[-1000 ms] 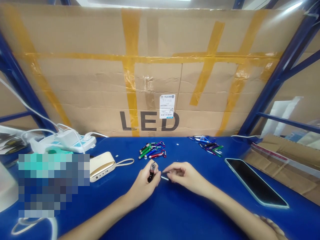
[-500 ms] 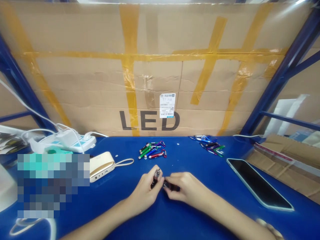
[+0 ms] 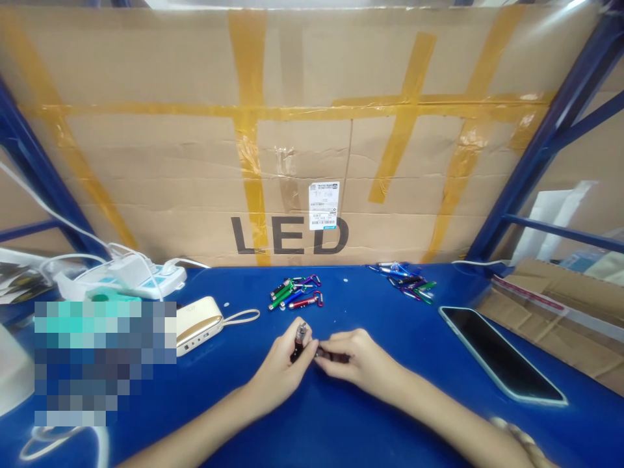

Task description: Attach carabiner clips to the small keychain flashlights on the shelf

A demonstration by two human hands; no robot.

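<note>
My left hand (image 3: 281, 365) is closed around a small black keychain flashlight (image 3: 296, 351), whose silver end points up between thumb and forefinger. Close beside it, my right hand (image 3: 363, 361) pinches a small dark piece (image 3: 337, 357), mostly covered by the fingers; I cannot make out its kind. The fingertips of both hands nearly meet over the blue table (image 3: 322, 422). Beyond them lies a group of green, blue and red keychain flashlights (image 3: 302, 301) with carabiner clips. A second pile of keychain flashlights (image 3: 412, 283) rests farther back on the right.
A cream power bank (image 3: 199, 325) with a strap lies to the left, before a white power strip (image 3: 160, 281) with cables. On the right are a phone (image 3: 504, 354) and a flattened cardboard piece (image 3: 550, 318). A large taped carton (image 3: 195, 162) stands across the back.
Both hands have shifted very slightly up and left in the picture, along with a small camera shift. The grip of each hand looks the same.
</note>
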